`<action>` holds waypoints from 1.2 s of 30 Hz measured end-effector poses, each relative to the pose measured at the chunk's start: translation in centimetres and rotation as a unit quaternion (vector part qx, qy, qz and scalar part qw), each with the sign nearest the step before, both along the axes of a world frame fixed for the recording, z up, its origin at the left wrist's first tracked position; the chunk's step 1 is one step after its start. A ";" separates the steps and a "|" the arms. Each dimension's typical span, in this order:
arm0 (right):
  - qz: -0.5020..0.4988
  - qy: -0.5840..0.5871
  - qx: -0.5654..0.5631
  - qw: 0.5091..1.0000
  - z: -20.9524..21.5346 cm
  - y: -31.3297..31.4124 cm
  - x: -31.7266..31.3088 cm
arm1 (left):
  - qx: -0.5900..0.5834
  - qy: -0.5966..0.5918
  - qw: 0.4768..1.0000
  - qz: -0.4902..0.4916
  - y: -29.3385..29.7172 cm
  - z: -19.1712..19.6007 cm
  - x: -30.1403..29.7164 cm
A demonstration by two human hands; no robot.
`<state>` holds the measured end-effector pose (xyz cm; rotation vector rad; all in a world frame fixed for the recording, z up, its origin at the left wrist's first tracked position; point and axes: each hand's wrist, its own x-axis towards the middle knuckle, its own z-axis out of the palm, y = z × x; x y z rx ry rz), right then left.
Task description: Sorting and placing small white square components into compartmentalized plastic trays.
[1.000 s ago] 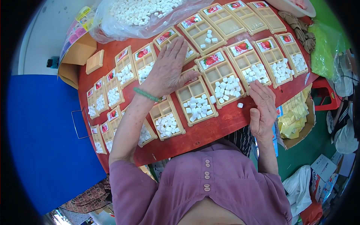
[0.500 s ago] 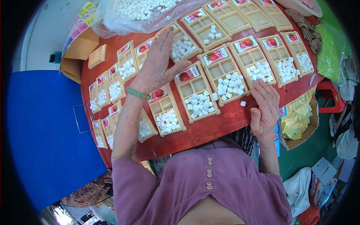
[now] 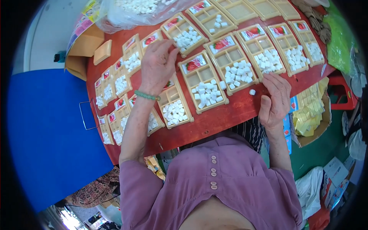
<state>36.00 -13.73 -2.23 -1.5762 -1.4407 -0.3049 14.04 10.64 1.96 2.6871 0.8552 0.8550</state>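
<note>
My left hand (image 3: 158, 66), a green bead bracelet at its wrist, hovers over the back row of trays. Its fingers are bent, with the thumb apart, and I see nothing held; the fingertips are nearest a beige divided tray (image 3: 174, 23) of white pieces. My right hand (image 3: 275, 100) rests at the table's near edge, fingers stretched and holding nothing. Beside it a loose white marshmallow-like piece (image 3: 252, 92) lies on the red table (image 3: 184, 138). Another white piece (image 3: 222, 85) sits between two trays. Strawberry-printed packets (image 3: 193, 63) fill the trays' far compartments.
A clear plastic bag (image 3: 115, 19) of white pieces lies at the back. Beige tray parts (image 3: 102, 51) are stacked at left beside a cardboard box (image 3: 82, 50). Trays without white pieces (image 3: 239, 11) stand far right. Below the right edge is a box of yellow packets (image 3: 312, 119).
My left hand has drawn back slightly, its fingers bending from a flat, stretched pose. My right hand stays near the table edge. The whole view has shifted a little.
</note>
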 end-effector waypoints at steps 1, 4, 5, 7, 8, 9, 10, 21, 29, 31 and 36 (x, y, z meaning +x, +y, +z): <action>0.004 0.001 0.010 1.000 0.2 0.2 -0.1 | -0.009 -0.001 1.000 0.015 -0.1 -0.2 0.2; -0.002 0.018 0.022 1.000 0.1 0.3 -0.8 | -0.006 -0.004 1.000 0.006 0.5 -0.4 0.2; -0.005 0.038 0.035 0.999 0.0 0.3 -1.0 | 0.002 0.003 1.000 0.011 0.6 -0.6 0.3; 0.003 0.024 0.058 0.998 -0.3 0.4 -0.9 | 0.005 0.000 1.000 0.003 0.8 -0.8 0.4; 0.008 0.024 0.055 0.998 -0.3 0.3 -0.9 | -0.005 0.002 1.000 0.003 0.9 -0.6 0.6; 0.014 0.024 0.053 0.998 -0.4 0.2 -0.9 | -0.014 0.005 1.000 0.003 0.8 -0.4 0.7; 0.017 0.011 0.047 0.999 0.0 0.3 -0.8 | -0.048 -0.005 0.999 0.000 0.5 0.1 0.7; 0.023 -0.023 -0.138 0.990 1.9 0.3 -1.0 | -0.214 0.044 0.969 -0.113 -8.2 7.5 -4.8; 0.096 0.287 -0.128 0.944 5.2 0.3 -0.1 | -0.359 -0.041 0.867 -0.342 -16.5 3.0 -0.4; 0.127 0.258 -0.143 0.947 6.9 2.0 0.4 | -0.353 -0.047 0.853 -0.381 -17.4 1.4 1.7; 0.176 0.218 -0.237 0.930 9.1 9.9 0.3 | -0.065 0.014 0.909 -0.411 -19.6 -2.1 5.4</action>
